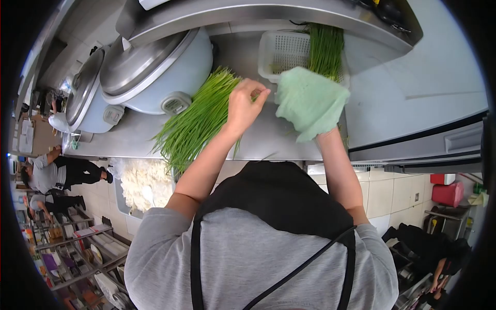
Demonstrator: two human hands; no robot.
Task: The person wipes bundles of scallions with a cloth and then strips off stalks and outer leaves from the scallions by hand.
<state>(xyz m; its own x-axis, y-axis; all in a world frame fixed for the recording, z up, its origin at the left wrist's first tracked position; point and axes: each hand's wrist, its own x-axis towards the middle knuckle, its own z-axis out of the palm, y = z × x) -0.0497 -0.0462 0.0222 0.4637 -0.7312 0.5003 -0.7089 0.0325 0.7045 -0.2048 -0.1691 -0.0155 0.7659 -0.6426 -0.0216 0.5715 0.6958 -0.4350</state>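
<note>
My left hand (247,103) is closed in a pinch over the steel counter (258,139), at the right edge of a pile of long green stalks (199,116); what its fingers hold is too small to make out. A light green cloth (311,103) covers my right hand, leaving only the wrist bare and hiding the fingers. Behind the cloth, a white perforated basket (266,57) holds more green stalks (325,49) in its right part.
Two large rice cookers (155,77) (93,98) stand at the left. A steel shelf (258,19) crosses the top. A tub of white food (144,186) is below the counter's left edge. People (46,170) (439,258) stand at far left and lower right.
</note>
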